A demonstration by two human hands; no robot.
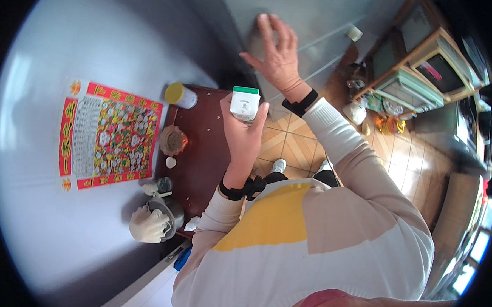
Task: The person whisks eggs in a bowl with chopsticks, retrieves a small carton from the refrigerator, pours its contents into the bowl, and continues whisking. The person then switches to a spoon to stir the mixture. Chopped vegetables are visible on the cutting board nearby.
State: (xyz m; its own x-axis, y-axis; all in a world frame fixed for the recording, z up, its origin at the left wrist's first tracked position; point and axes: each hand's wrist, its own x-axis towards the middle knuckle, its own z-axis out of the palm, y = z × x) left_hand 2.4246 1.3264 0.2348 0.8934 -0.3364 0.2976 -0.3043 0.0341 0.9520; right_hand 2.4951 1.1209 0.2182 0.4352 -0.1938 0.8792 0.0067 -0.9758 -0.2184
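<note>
My left hand point(244, 139) holds a small white carton with a green top point(245, 106), its fingers behind it and the thumb at its right side. The carton bears writing and a small emblem. It is held above the edge of a dark red table point(207, 155). My right hand point(276, 55) is raised in front of a smooth grey panel point(326, 10), which looks like a refrigerator door. Its fingers are slightly apart with nothing in them. Whether the fingertips touch the panel, I cannot tell.
Along the wall side of the table stand a yellow-lidded canister point(181, 95), a rough brown bowl point(173, 140) and a metal pot point(172, 216) with a cloth over it. A printed poster point(113, 136) hangs there. Right of me, a wooden cabinet point(427, 59) rises from the tiled floor point(299, 143).
</note>
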